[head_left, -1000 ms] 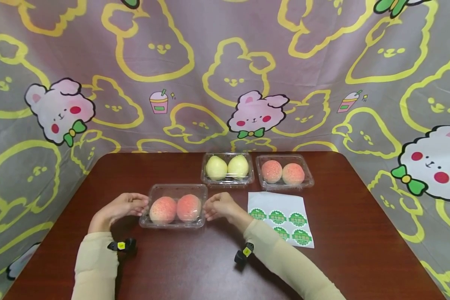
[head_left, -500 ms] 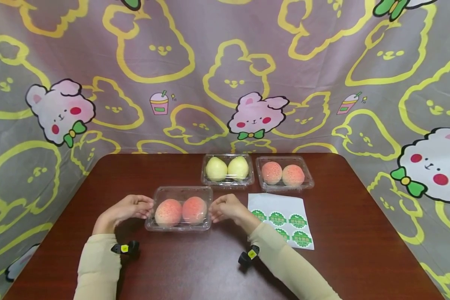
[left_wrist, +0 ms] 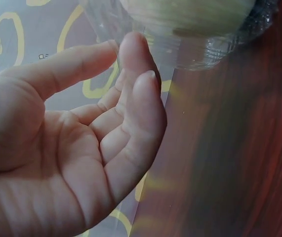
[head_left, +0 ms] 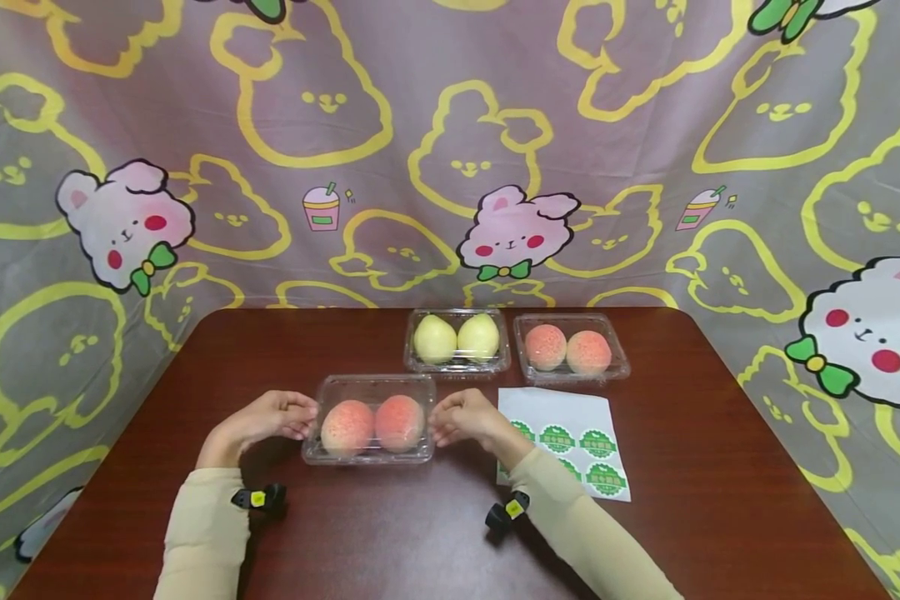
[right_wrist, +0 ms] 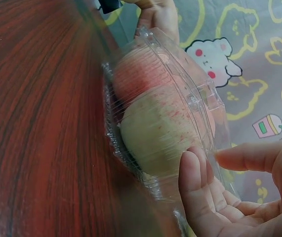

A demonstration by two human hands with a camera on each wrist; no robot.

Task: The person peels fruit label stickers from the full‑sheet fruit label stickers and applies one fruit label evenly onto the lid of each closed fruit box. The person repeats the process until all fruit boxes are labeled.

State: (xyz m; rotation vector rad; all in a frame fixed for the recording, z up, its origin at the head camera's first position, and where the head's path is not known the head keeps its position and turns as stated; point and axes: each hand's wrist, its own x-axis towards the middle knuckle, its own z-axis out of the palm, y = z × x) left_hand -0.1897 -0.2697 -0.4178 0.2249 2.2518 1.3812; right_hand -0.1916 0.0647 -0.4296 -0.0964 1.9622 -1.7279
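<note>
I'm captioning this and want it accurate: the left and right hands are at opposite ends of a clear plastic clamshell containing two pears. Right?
Not pears: the clear plastic clamshell between the left hand and right hand contains two peaches, as the head view shows.

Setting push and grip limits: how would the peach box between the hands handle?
The clear box would probably flex under a squeeze; its walls look like thin plastic. Wide and low, it seems unlikely to tip. The round peaches might shift inside, as some space shows behind them.
</note>
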